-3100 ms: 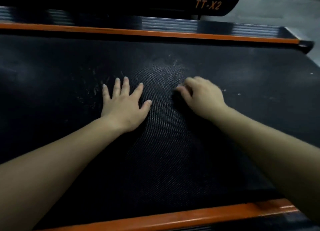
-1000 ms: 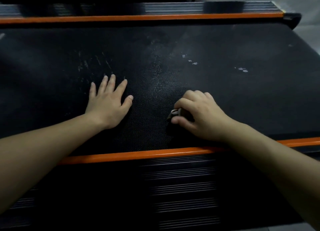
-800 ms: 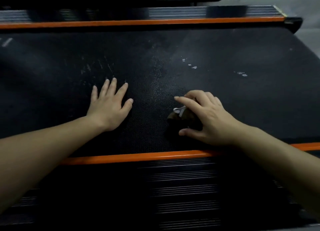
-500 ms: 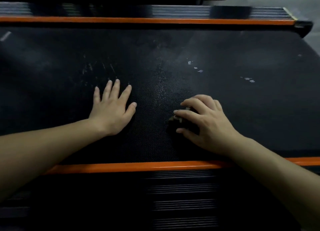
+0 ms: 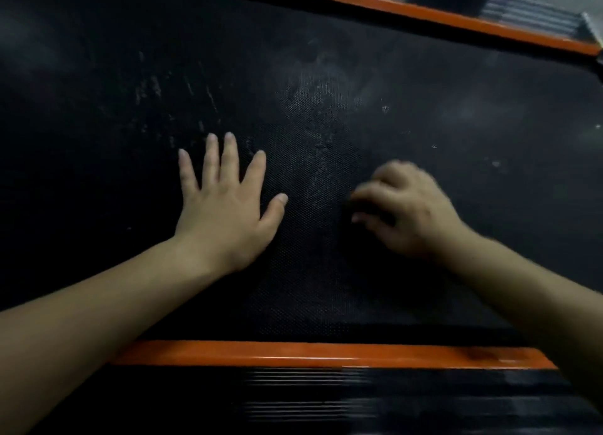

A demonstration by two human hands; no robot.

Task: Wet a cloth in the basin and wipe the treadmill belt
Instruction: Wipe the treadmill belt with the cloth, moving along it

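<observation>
Left hand point(image 5: 225, 206) lies flat on the treadmill belt point(image 5: 326, 287), palm down, fingers straight and spread, holding nothing. Right hand point(image 5: 408, 212), blurred by motion, sits about as far beyond the near orange rail point(image 5: 326, 354) as the left. Its fingers and thumb curl round a small dark cloth point(image 5: 370, 210) pressed on the belt. The cloth barely stands out from the black surface. Pale smears and specks mark the belt farther from the near orange rail than both hands. Farthest from it runs a second orange rail point(image 5: 424, 10). A ribbed black footboard point(image 5: 310, 402) lies on its near side.
</observation>
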